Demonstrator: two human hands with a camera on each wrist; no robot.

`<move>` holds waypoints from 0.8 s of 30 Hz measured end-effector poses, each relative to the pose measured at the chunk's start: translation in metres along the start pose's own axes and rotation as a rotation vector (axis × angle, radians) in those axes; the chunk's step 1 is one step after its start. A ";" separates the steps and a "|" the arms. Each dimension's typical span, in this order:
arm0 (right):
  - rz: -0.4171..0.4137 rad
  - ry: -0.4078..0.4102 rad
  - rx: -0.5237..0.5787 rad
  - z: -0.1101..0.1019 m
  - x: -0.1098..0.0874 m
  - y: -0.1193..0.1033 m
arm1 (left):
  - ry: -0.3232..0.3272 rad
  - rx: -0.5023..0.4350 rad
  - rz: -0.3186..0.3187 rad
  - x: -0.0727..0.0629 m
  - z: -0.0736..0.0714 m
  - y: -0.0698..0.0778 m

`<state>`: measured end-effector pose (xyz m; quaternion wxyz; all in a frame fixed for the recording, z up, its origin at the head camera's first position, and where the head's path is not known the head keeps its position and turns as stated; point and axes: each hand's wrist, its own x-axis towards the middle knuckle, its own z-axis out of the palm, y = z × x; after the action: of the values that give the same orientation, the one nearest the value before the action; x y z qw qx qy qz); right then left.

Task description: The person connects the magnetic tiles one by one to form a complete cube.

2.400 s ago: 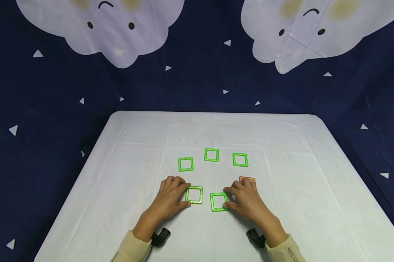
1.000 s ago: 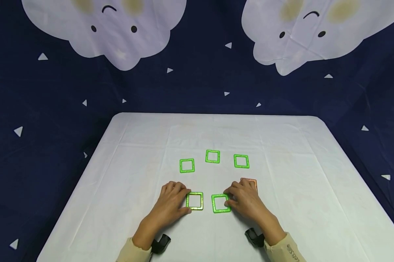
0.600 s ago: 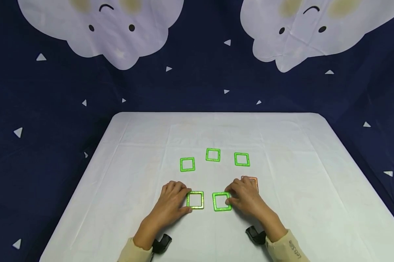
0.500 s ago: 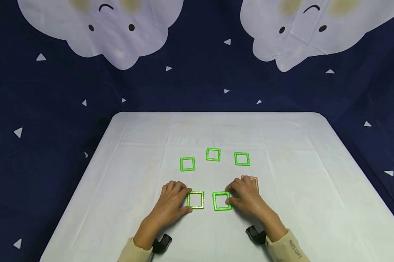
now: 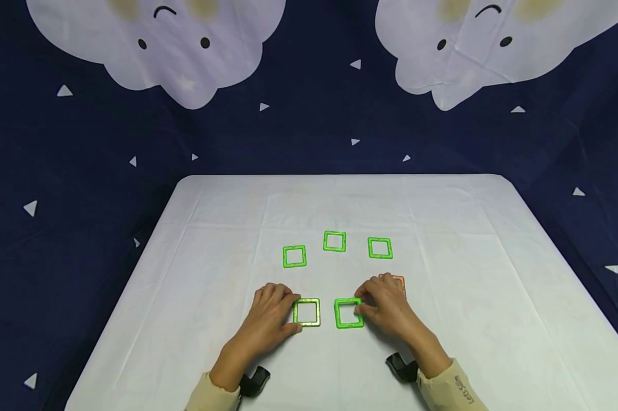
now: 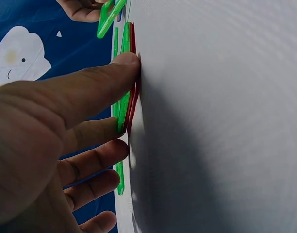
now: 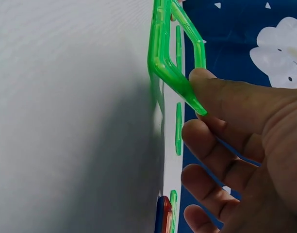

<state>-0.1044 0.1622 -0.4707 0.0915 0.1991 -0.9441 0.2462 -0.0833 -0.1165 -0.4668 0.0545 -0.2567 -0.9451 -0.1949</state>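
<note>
Left hand [image 5: 267, 317] first: it's pinching a see-through green plastic square frame [image 5: 318, 312] by the side closest to it, thumb on the near corner and index finger on the far one. The other fingers are loosely apart, off the frame. The left wrist view shows a red plastic frame [image 6: 133, 99] right under that green one, flat against it, so it's really a little stack between thumb and finger.

Right hand [image 5: 386, 305] has another green plastic square frame, the tilted one [image 5: 350, 325], pinched at its closest side between thumb and index finger. The wrist cam has it angled to the white cloth-covered table [image 5: 226, 257]; can't tell if an edge touches the cloth. Remaining fingers are bent and separated. The two held frames sit between the hands, near each other with a gap.

Just past the right hand's knuckles there's an orange-red square frame [image 5: 398, 278], partly hidden by the hand, with a blue piece [image 7: 159, 216] against its table side.

Beyond both hands, three more green frames lie apart: one [image 5: 295, 265] ahead of the left hand, one [image 5: 334, 250] ahead of the gap between hands, one [image 5: 380, 257] ahead of the right hand.
</note>
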 end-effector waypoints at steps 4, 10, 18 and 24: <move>-0.003 0.016 0.013 -0.001 -0.001 -0.001 | 0.008 0.002 0.005 0.000 0.000 0.000; -0.006 0.038 0.036 -0.002 -0.001 -0.002 | 0.016 0.015 0.013 0.000 0.000 0.001; 0.014 0.031 0.122 -0.005 -0.002 -0.002 | 0.036 0.020 0.041 0.002 -0.001 0.003; 0.018 -0.004 0.227 -0.011 -0.003 0.000 | 0.043 0.026 0.055 0.008 -0.002 0.007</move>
<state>-0.1008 0.1688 -0.4619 0.0644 0.1999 -0.9122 0.3519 -0.0863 -0.1086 -0.4608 0.0836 -0.2776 -0.9387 -0.1867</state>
